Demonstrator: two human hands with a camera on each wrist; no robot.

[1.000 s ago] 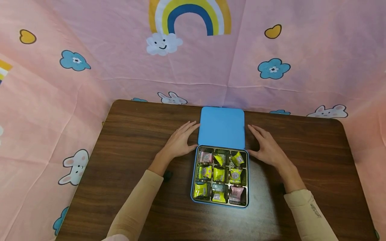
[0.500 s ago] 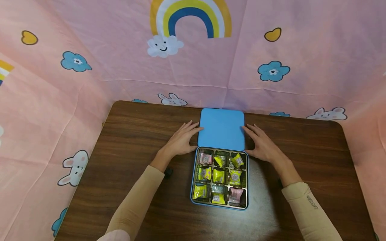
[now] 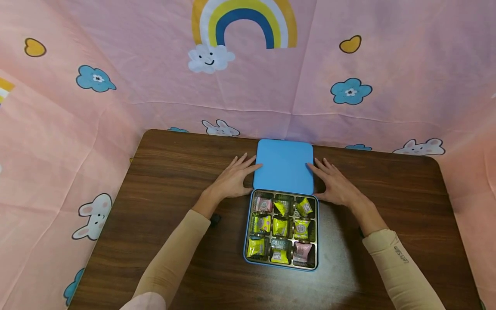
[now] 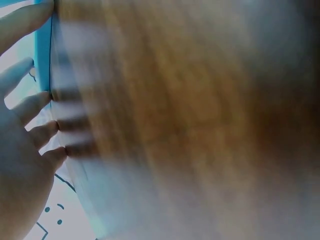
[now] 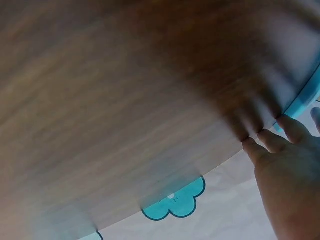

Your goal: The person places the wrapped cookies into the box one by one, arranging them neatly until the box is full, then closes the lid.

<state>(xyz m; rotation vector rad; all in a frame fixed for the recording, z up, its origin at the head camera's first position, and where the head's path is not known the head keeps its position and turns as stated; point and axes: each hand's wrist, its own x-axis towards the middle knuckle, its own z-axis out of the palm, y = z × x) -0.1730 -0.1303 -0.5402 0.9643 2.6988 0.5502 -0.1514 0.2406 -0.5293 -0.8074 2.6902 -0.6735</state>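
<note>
A blue tin (image 3: 282, 266) lies on the table with its lid (image 3: 283, 167) laid back behind it, flat or nearly so. Gold dividers split the tin into compartments holding several wrapped sweets (image 3: 280, 227), mostly yellow-green and a few pink. My left hand (image 3: 229, 180) is at the left side, its index fingertip on the lid's edge and its thumb by the corner where lid and tin meet. Mirroring it, my right hand (image 3: 337, 185) touches the lid's right edge, fingers spread. In the left wrist view, fingertips (image 4: 45, 95) reach down beside the blue edge (image 4: 43, 60).
The dark wood table (image 3: 174, 172) ends against a pink printed cloth (image 3: 255, 90) just behind the lid. Cloth also hangs along both sides. Small dark objects (image 3: 215, 219) sit by each wrist, partly hidden.
Both hands have closed in slightly on the lid; the right hand moved left, and its index finger now reaches onto the lid's edge. The tin and lid stay in place.
</note>
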